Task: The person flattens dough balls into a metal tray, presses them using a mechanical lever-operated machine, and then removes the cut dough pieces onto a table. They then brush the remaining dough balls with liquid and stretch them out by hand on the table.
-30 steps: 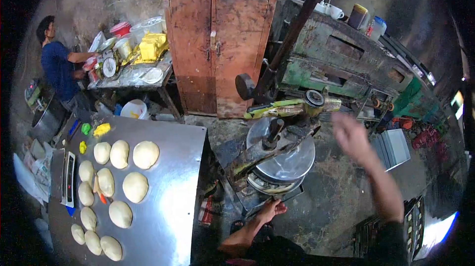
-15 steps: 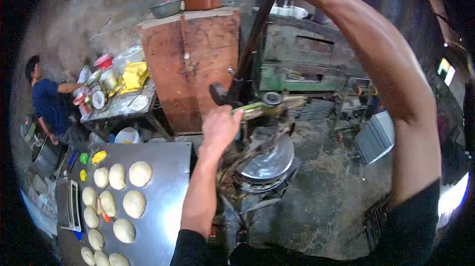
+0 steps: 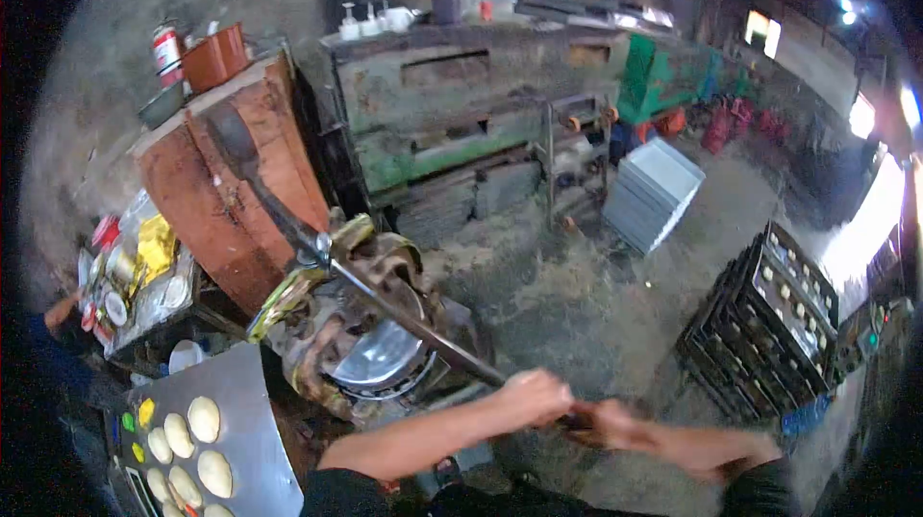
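A long metal lever (image 3: 420, 329) slants from the upper left down toward me, crossing over a floor-standing machine (image 3: 351, 272) with a worn, cloth-wrapped upper part. The lever's far end is a broad, dark, flattened piece (image 3: 231, 135). My left hand (image 3: 535, 398) is closed around the near part of the lever. Just right of it, my right hand (image 3: 620, 426), a little blurred, is wrapped around the lever's dark end. Under the lever and the wrapped part, a shiny round metal pan (image 3: 380, 355) sits in the machine.
Pale dough balls (image 3: 204, 419) lie on a metal table (image 3: 252, 421) at lower left. An orange-brown cabinet (image 3: 279, 147) and a green-grey oven-like unit (image 3: 442, 99) stand behind. Stacked grey trays (image 3: 654, 190) and black racks (image 3: 760, 325) are right. A person's arm (image 3: 65, 308) shows far left.
The lever has swung down from upright to a low slant toward me, with my right hand on its end. My left hand has moved from the machine's yellow-green part onto the lever. My view turned right.
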Demonstrator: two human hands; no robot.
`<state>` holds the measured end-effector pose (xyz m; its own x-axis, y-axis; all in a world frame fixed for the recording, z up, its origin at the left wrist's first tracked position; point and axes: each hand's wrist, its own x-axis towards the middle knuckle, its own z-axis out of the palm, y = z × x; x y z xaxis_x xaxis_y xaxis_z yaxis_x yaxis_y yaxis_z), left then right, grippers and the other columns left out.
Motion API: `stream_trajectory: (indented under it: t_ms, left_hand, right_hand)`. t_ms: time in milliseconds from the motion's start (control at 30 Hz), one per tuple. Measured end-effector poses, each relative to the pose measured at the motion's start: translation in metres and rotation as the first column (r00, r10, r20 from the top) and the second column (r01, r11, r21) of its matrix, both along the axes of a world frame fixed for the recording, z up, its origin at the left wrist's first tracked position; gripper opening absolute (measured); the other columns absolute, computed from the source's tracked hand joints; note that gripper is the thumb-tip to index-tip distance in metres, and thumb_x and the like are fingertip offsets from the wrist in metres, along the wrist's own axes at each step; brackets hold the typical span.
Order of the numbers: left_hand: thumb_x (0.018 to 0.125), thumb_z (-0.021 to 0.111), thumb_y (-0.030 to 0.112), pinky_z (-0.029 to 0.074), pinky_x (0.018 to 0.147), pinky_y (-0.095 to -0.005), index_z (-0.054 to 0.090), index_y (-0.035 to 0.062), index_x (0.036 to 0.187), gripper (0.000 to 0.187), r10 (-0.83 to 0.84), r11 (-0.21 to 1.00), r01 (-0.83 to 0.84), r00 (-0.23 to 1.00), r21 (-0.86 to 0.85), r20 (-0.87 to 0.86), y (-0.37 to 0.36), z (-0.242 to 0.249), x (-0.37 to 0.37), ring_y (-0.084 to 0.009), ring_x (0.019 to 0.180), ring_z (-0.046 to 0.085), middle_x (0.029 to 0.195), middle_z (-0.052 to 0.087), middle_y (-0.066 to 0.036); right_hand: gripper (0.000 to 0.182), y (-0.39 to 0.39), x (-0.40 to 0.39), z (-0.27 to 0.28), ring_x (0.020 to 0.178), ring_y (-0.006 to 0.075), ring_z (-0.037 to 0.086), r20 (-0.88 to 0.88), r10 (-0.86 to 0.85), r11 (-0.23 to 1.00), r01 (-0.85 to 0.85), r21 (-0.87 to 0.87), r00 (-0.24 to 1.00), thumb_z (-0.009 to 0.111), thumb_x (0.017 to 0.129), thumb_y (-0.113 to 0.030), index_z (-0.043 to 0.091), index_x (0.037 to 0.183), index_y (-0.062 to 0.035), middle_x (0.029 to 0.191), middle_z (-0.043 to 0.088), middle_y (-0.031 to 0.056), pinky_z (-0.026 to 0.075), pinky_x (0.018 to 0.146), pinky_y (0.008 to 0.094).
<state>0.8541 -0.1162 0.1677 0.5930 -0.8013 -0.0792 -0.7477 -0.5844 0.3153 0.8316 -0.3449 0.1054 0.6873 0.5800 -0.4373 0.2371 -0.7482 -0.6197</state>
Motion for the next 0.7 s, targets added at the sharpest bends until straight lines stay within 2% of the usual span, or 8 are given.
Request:
stream_trajectory:
  t_ms: [100,133,233,400,433,567,667,700]
  left_hand:
    - [0.079,0.06,0.017,0.057,0.06,-0.0402,0.072,0.0079,0.076,0.015,0.041,0.98,-0.029,0.998,0.198,-0.053,-0.032,0.014,-0.002,-0.0273,0.069,0.07,0.073,0.07,-0.01]
    - [0.079,0.06,0.019,0.057,0.06,-0.0405,0.072,0.01,0.077,0.015,0.038,0.957,-0.042,0.999,0.288,0.02,-0.033,0.026,-0.009,-0.0275,0.068,0.07,0.073,0.07,-0.009]
    - [0.075,0.063,0.017,0.056,0.06,-0.0409,0.07,0.0099,0.087,0.015,0.059,0.926,-0.024,0.995,0.376,-0.082,-0.024,0.044,-0.014,-0.0284,0.07,0.07,0.076,0.07,-0.012]
    - [0.077,0.063,0.019,0.055,0.061,-0.04,0.062,0.0084,0.081,0.011,-0.084,0.966,0.057,0.992,0.251,0.098,-0.01,0.084,-0.008,-0.0267,0.063,0.069,0.071,0.068,-0.01]
    - [0.077,0.063,0.018,0.055,0.062,-0.0387,0.06,0.0084,0.078,0.011,-0.08,0.968,0.049,0.99,0.244,0.117,-0.011,0.058,-0.004,-0.0248,0.062,0.068,0.07,0.068,-0.01]
    - [0.077,0.06,0.016,0.053,0.06,-0.0357,0.057,0.0095,0.074,0.008,-0.127,0.956,0.068,0.973,0.284,0.193,-0.032,-0.002,0.0,-0.0252,0.065,0.067,0.069,0.065,-0.005]
    - [0.066,0.076,0.02,0.048,0.088,-0.0391,0.064,0.0074,0.09,0.03,-0.101,0.992,0.12,0.931,-0.031,0.35,-0.012,0.019,-0.008,-0.0238,0.077,0.064,0.08,0.062,-0.007]
    - [0.062,0.08,0.023,0.045,0.094,-0.0411,0.064,0.0072,0.105,0.048,-0.055,0.903,0.196,0.936,-0.383,0.348,0.005,0.028,-0.003,-0.0224,0.079,0.064,0.08,0.061,-0.005]
  right_hand:
    - [0.046,-0.018,0.028,-0.021,0.073,0.0339,0.065,0.371,0.271,0.961,-0.271,-0.054,0.888,0.065,0.086,-0.033,0.05,0.122,-0.0074,0.087,0.067,0.0161,0.053,0.064,0.0446]
    - [0.049,-0.012,0.003,-0.033,0.072,0.0368,0.065,0.303,0.292,0.953,-0.251,-0.167,0.907,0.064,0.086,-0.035,0.046,0.124,-0.0086,0.083,0.066,0.0176,0.053,0.063,0.0475]
    - [0.048,-0.001,-0.001,0.045,0.07,0.0428,0.063,0.158,0.184,0.979,-0.195,0.059,0.97,0.061,0.085,-0.045,0.046,0.115,-0.011,0.076,0.064,0.0201,0.051,0.063,0.0523]
    - [0.042,-0.007,-0.005,0.106,0.068,0.0441,0.062,0.136,0.239,0.957,-0.257,0.135,0.961,0.056,0.09,-0.04,0.039,0.114,-0.0097,0.071,0.062,0.021,0.05,0.058,0.0531]
    - [0.04,-0.008,-0.002,0.068,0.066,0.0443,0.061,0.362,0.206,0.922,-0.304,0.241,0.909,0.06,0.088,-0.036,0.04,0.112,-0.0103,0.068,0.061,0.0183,0.05,0.056,0.052]
    - [0.037,-0.023,-0.001,-0.019,0.063,0.0406,0.063,0.491,0.148,0.907,-0.316,0.278,0.858,0.065,0.082,-0.03,0.044,0.104,-0.0107,0.07,0.062,0.0149,0.051,0.054,0.0501]
    - [0.033,-0.012,-0.006,-0.016,0.059,0.0339,0.06,0.494,0.085,0.943,-0.231,0.241,0.865,0.067,0.081,-0.029,0.047,0.095,-0.0071,0.074,0.058,0.0125,0.049,0.052,0.0442]
    - [0.032,-0.009,-0.006,-0.008,0.059,0.0349,0.059,0.472,0.104,0.957,-0.217,0.191,0.875,0.067,0.081,-0.03,0.048,0.093,-0.0071,0.073,0.057,0.0111,0.049,0.052,0.0461]
